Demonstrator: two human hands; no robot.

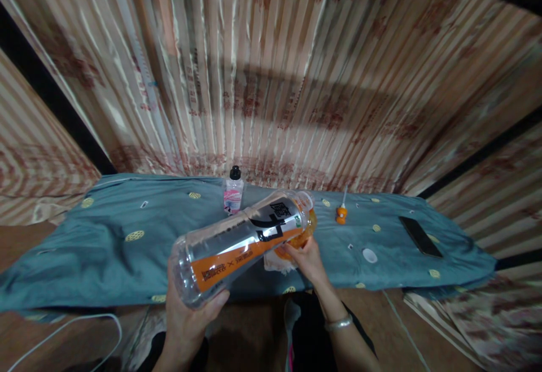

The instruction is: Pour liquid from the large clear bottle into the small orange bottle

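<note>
The left hand (186,318) has the base of a large clear plastic bottle with an orange, silver and black label (243,236), fingers wrapped under the bottom end and thumb pressed up against the side. The bottle lies tipped almost flat, base toward the person, neck end pointing away and to the right, with a little orange liquid pooled at that far end. It hangs in the air over the near edge of the teal bedcover with small yellow round motifs (127,248), touching the cloth nowhere that shows.

The right hand (307,259), a silver bangle (337,323) on its wrist, reaches up from below to the neck end. Its fingertips touch the orange part there and press against a pale crumpled cloth (275,263) bunched just under the bottle; how firmly it grips, I cannot tell.

So the bottle spans between both hands, left at the base, right at the neck.

Behind it, near the far edge of the cover, stands a small clear bottle with a black cap and pink label (233,191). Further right lies a small orange-bodied white-tipped item (341,213), then a white round disc (370,255), and toward the right end a dark flat phone (420,236).
</note>
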